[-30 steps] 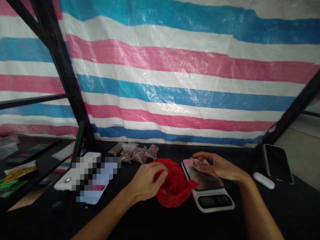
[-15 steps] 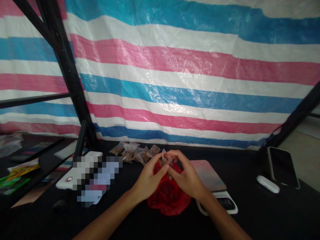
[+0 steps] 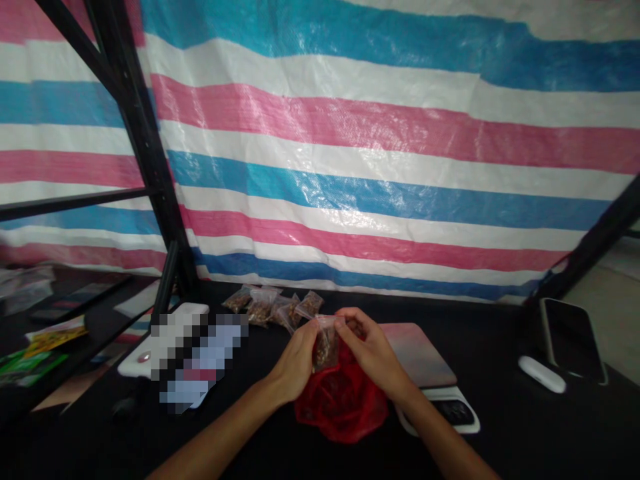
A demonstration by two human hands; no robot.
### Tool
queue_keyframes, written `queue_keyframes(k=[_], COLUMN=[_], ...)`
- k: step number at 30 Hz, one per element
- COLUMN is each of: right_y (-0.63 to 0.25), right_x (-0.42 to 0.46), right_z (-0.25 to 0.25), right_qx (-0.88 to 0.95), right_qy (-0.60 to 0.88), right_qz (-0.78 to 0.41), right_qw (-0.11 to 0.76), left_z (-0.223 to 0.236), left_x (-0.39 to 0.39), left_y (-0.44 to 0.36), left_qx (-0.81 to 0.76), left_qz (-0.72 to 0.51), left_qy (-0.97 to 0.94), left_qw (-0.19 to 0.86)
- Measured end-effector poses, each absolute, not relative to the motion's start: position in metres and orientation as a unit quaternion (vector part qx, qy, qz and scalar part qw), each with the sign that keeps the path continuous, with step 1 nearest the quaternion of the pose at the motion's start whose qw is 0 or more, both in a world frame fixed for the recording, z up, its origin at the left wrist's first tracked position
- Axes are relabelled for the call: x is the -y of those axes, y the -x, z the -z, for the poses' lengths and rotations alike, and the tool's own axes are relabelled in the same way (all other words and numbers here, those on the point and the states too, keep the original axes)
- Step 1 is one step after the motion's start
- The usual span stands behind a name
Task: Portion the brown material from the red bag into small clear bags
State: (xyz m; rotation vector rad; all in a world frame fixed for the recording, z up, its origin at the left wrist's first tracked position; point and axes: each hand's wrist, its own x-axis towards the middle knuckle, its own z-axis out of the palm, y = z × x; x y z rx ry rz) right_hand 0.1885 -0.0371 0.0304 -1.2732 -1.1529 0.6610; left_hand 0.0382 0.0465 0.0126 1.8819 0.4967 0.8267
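Left hand [image 3: 294, 365] and right hand [image 3: 374, 350]: grip pinching a small clear plastic bag of brown bits [image 3: 326, 348]
Seal unclear — if open, a slip could spill it onto the crumpled red plastic bag [image 3: 345, 408].

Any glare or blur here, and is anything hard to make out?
Head view: white glare on the striped sheet; head view: the black table is dim, with little shadow detail; head view: blocky pixels cover parts of the white device; head view: the green packet looks soft; head view: the held bag shows brownish contents, too unclear to identify.
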Motion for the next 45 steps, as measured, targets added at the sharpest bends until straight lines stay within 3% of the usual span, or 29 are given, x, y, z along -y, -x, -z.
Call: queue_keyframes(k=[6,24,45], right_y=[-0.190,-0.186,-0.190], right_x=[0.039,0.041,0.037], right_z=[-0.037,-0.039,-0.032], right_qx=[0.428,0.396,0.396], right_qy=[0.532,0.497,0.504], right_qz=[-0.320,-0.411,-0.364], right_qw=[0.657,0.653,0.675], left_z=[-0.025,-0.015,-0.019], left_x=[-0.044,-0.050,-0.050], left_y=[-0.044,-0.052,-0.053], left_qx=[-0.186,-0.150,-0.162], left_qz=[-0.344,-0.375,-0.399], left_qy=[-0.759,-0.749,-0.711], left_qw=[0.520,0.526,0.556])
